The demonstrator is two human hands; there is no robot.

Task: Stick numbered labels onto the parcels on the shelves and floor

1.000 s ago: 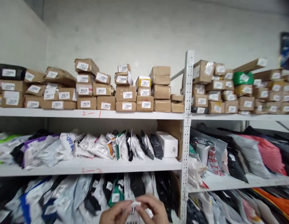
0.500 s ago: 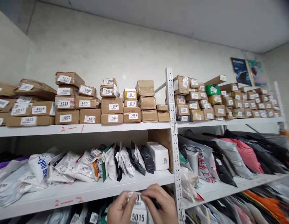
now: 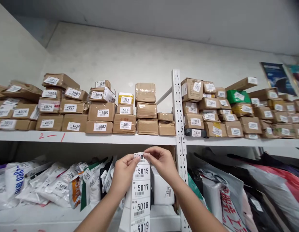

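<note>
A strip of white number labels (image 3: 140,187) hangs down in front of me, printed 5015, 5017, 5018 and 5019 from the upper part downward. My left hand (image 3: 124,170) pinches its upper left edge between thumb and fingers. At the upper right corner, my right hand (image 3: 162,162) pinches the top label, and its fingers partly cover that number. Beyond my hands, on the upper shelf, stand stacked brown boxes without visible labels (image 3: 146,110). To their left is a labelled box (image 3: 124,124) reading 5009, with 5013 and 5011 above it.
A white perforated post (image 3: 178,141) divides the shelving just right of my hands. More labelled boxes (image 3: 195,121) fill the upper shelf (image 3: 96,138) beyond it. Below lie bagged parcels (image 3: 60,187) and a white box (image 3: 161,190) marked 4038.
Both hands have risen in view, with the label strip between them, and more of its length shows. The shelves appear closer, and the upper shelf's left-hand boxes have shifted left in view.
</note>
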